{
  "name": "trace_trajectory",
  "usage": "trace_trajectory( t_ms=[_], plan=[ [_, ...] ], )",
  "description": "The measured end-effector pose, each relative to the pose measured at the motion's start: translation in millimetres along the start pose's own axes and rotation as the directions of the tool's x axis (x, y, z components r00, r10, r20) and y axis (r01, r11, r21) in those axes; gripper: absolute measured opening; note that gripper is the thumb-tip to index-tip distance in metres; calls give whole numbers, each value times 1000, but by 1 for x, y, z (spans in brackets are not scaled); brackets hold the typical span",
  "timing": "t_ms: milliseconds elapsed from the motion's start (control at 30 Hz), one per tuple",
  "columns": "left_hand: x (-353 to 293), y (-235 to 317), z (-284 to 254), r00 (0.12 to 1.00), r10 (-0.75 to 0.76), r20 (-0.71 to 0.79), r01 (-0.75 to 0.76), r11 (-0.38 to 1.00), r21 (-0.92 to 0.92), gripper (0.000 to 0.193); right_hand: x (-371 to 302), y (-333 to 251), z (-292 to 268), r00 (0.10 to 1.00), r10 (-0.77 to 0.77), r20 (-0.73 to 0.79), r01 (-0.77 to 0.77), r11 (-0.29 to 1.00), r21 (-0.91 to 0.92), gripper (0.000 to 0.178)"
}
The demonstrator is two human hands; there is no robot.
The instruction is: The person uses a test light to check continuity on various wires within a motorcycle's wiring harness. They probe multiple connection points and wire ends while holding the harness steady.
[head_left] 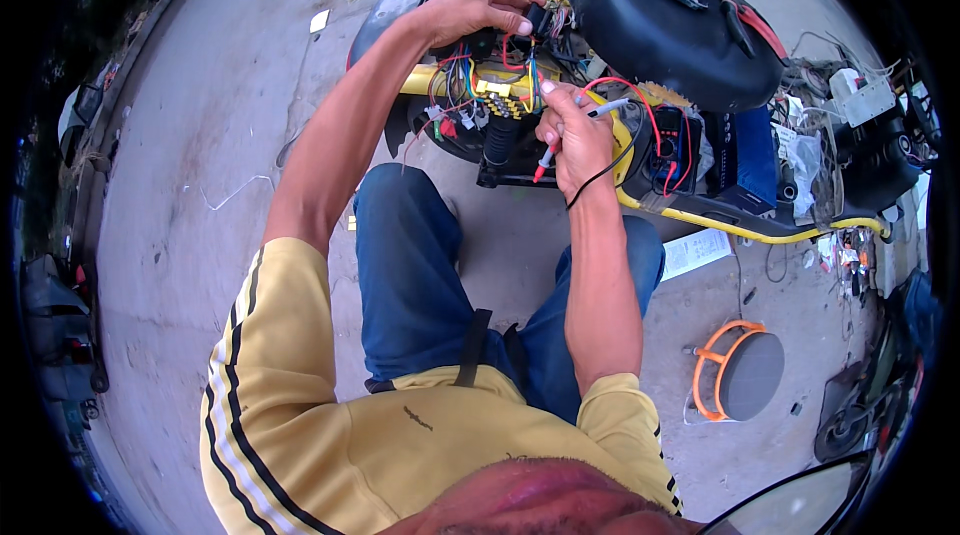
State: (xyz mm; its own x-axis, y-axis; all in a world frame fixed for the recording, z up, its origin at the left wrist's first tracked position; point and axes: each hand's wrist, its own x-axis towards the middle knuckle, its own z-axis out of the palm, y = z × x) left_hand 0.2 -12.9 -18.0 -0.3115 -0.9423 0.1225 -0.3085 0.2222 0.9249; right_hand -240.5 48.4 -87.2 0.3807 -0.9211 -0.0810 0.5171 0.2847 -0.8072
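Note:
A yellow-framed scooter (415, 82) stands before me with its wiring exposed. My left hand (480, 10) reaches over it, fingers and thumb closed around a small black connector (541, 21) with coloured wires below. In my right hand (580, 140) are test probes (543, 165): a red-and-white one points down toward me, and a pale grey one (608, 107) sticks out to the right. Red and black leads run from that hand; a red one loops toward a multimeter (672, 150) on the scooter. Between my hands hang loose wires and a yellow connector cluster (497, 93).
The black scooter seat (665, 30) rises at the far right of my hands. A blue box (748, 160) and assorted parts lie right of the multimeter. An orange-framed stool (750, 375) and a printed sheet (697, 253) are on the ground to my right.

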Motion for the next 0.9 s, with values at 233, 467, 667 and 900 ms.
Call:
trace_trajectory(
  t_ms=[233, 467, 667, 900],
  plan=[
    [-4, 3, -3, 998, 33, 46, -31, 998, -45, 42, -10, -11, -5, 983, -182, 7, 177, 950, -257, 30],
    [-1, -1, -2, 1000, 9, -25, -11, 998, -59, 35, -20, -27, -17, 894, -448, 3, 401, 798, -449, 46],
    [-4, -2, -4, 997, -46, -55, 44, 999, -28, 34, -31, -37, -18, 827, -559, 57, 464, 623, -630, 51],
    [-3, 0, 0, 998, 37, -58, -35, 999, 24, 42, -42, -43, -25, 852, -523, 19, 436, 688, -580, 46]
  ],
)
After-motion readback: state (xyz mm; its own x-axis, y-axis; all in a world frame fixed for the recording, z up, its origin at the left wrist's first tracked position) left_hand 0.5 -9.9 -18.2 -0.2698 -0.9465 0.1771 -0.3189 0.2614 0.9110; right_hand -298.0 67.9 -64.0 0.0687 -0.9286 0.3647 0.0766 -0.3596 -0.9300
